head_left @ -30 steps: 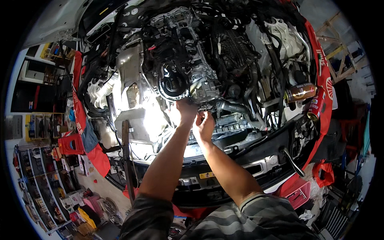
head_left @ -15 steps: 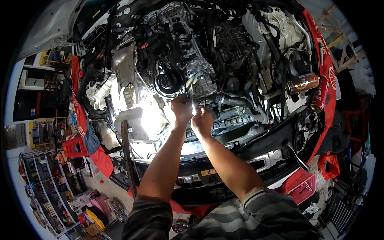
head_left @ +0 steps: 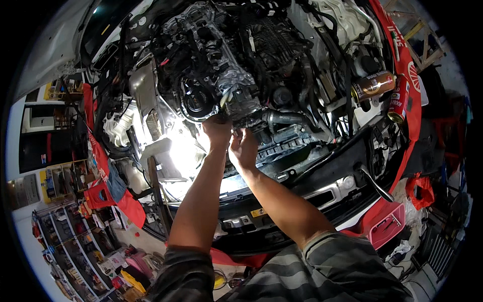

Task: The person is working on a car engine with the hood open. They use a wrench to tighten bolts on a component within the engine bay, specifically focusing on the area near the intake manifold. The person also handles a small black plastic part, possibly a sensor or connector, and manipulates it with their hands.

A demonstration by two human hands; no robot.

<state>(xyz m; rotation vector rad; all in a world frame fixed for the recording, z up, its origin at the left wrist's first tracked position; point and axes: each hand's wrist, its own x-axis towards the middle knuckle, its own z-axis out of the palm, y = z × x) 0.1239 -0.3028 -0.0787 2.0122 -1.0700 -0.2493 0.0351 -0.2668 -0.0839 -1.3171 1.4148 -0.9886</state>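
Both my arms reach over the car's front end into the open engine bay. My left hand [head_left: 217, 133] is closed at the lower front of the engine [head_left: 234, 75], just below a round black part [head_left: 198, 102]. Its fingertips are hidden among the parts. Close beside it, a little lower, my right hand [head_left: 244, 151] has its fingers bent and drawn together. Whatever either hand grips is too small or hidden to name. A thick black hose [head_left: 292, 119] runs to the right of my hands. Bright glare [head_left: 183, 151] washes out the area to their left.
A brown-gold spray can [head_left: 373, 85] and a red can [head_left: 398, 108] lie at the bay's right edge, by a red fender cover [head_left: 411, 108]. A flat bar [head_left: 159, 191] stands left of my forearms. A pink tray [head_left: 386, 225] is at the lower right, shelves [head_left: 70, 246] at the left.
The view has shifted, so the engine bay and my hands sit slightly farther left. My hands remain close together at the same spot on the engine, with the right fingers slightly repositioned.
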